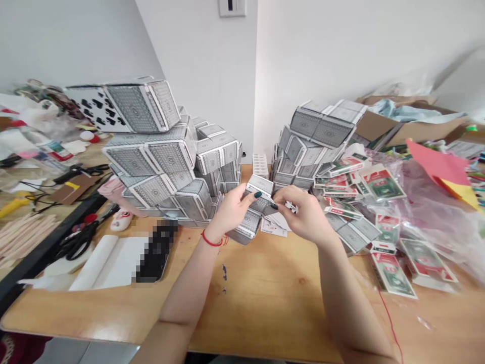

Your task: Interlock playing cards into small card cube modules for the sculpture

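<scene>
My left hand point(232, 211) and my right hand point(305, 215) meet over the middle of a wooden table point(265, 293), both closed on a grey patterned card box point(254, 207) made of playing cards. A red string is tied round my left wrist. Loose cards point(273, 226) lie under the hands. A tall stack of the same grey card boxes point(159, 162) rises to the left. A second stack point(310, 141) stands to the right.
Red and green card packs point(382, 212) lie scattered on clear plastic at right. A cardboard box point(409, 124) and coloured paper point(443, 169) sit behind them. At left lie a phone point(155, 253), white paper, scissors point(78, 242) and wooden sticks point(20, 235).
</scene>
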Tool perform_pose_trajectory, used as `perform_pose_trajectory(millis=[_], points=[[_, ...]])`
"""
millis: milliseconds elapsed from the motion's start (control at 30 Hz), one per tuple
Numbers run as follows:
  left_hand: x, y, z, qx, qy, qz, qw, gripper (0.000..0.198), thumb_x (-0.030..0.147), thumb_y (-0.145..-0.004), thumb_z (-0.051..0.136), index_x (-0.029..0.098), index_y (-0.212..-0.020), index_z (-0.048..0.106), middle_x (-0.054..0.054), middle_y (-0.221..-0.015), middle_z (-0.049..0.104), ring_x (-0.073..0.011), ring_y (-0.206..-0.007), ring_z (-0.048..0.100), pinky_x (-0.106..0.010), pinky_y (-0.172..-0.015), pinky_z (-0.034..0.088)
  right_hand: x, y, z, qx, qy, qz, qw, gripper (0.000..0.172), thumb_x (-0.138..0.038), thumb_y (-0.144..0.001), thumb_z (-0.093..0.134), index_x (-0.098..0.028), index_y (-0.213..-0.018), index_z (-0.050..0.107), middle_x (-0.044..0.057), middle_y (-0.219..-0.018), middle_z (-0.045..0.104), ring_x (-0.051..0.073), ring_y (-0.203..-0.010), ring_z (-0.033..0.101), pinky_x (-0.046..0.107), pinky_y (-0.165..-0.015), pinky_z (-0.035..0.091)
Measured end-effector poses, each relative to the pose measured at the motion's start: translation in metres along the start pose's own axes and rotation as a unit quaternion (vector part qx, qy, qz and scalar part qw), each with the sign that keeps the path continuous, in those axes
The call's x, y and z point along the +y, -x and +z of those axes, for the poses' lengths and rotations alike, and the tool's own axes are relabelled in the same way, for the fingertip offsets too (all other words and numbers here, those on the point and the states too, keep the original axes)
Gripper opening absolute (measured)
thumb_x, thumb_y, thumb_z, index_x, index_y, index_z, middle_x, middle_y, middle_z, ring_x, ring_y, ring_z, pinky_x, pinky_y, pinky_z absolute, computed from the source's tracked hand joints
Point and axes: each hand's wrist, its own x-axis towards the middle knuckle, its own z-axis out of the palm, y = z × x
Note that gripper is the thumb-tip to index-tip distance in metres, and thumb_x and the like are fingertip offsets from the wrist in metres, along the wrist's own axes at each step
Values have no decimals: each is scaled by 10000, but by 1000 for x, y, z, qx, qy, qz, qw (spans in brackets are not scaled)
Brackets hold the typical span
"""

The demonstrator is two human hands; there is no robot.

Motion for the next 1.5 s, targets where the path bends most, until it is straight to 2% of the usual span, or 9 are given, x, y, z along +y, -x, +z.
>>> perform_pose_trajectory(millis=[200, 467, 600, 767, 867, 1033, 1100, 1200, 1500], points=[[-1, 0, -1, -27, 8, 0, 1000, 271, 375, -846, 467, 153, -972, 556, -60, -910, 632, -200, -859, 576, -291, -749, 441, 0, -1, 10, 27, 44, 27, 998, 195, -4, -641, 449, -193, -595, 447, 19, -645, 554, 180, -687, 517, 316, -689, 373], [1, -1, 4, -48, 10, 7, 999, 271, 353, -852, 457, 149, -994, 567, -73, -985, 642, -205, -901, 579, -289, -769, 434, 7, -2, 13, 20, 32, 29, 999, 200, -7, -657, 446, -190, -587, 483, 33, -662, 562, 185, -686, 525, 312, -662, 388], [-2, -1, 5, -24, 7, -17, 1000, 296, 392, -836, 474, 144, -956, 583, -63, -901, 645, -199, -828, 572, -277, -712, 432, 7, -2, 8, 14, -10, 26, 1000, 168, -37, -699, 481, -194, -655, 525, 34, -699, 588, 184, -702, 539, 307, -667, 417], [-4, -2, 2, -10, 66, -39, 997, 320, 412, -819, 497, 133, -937, 602, -56, -880, 646, -193, -824, 573, -278, -721, 433, 7, -1, -7, -30, -54, -22, 998, 184, -73, -709, 571, -200, -840, 596, 44, -886, 629, 197, -860, 562, 327, -783, 438], [-4, -3, -1, -34, 134, -68, 988, 338, 410, -775, 565, 131, -959, 609, -55, -874, 660, -187, -797, 588, -271, -692, 442, 9, 1, -12, -44, -69, -30, 996, 179, -84, -739, 564, -211, -856, 609, 35, -876, 639, 192, -856, 575, 325, -776, 448], [-5, -2, -6, -132, 267, -118, 947, 353, 319, -705, 669, 136, -997, 591, -63, -907, 671, -184, -793, 616, -295, -708, 476, 11, 2, -12, -37, -89, -25, 995, 89, -150, -757, 593, -207, -826, 596, 25, -834, 641, 179, -818, 589, 302, -749, 456], [-6, -2, -7, -157, 287, -127, 936, 351, 287, -685, 692, 131, -982, 591, -70, -915, 674, -191, -808, 622, -311, -730, 480, 10, 3, -11, -26, -97, -17, 995, 117, -172, -749, 611, -206, -857, 581, 25, -844, 635, 176, -812, 591, 295, -744, 458], [-6, -2, -7, -163, 290, -127, 934, 341, 276, -683, 696, 128, -971, 591, -77, -925, 675, -195, -820, 625, -310, -736, 477, 8, 3, -10, -15, -106, -9, 994, 164, -160, -742, 614, -205, -889, 559, 22, -850, 623, 168, -800, 586, 284, -736, 458], [-10, -2, -7, -174, 270, -93, 942, 342, 311, -707, 672, 141, -995, 598, -88, -991, 656, -208, -883, 618, -328, -777, 466, 7, 2, -8, -22, -117, -37, 992, 103, -119, -760, 565, -198, -825, 568, 21, -790, 606, 162, -764, 564, 282, -710, 446]])
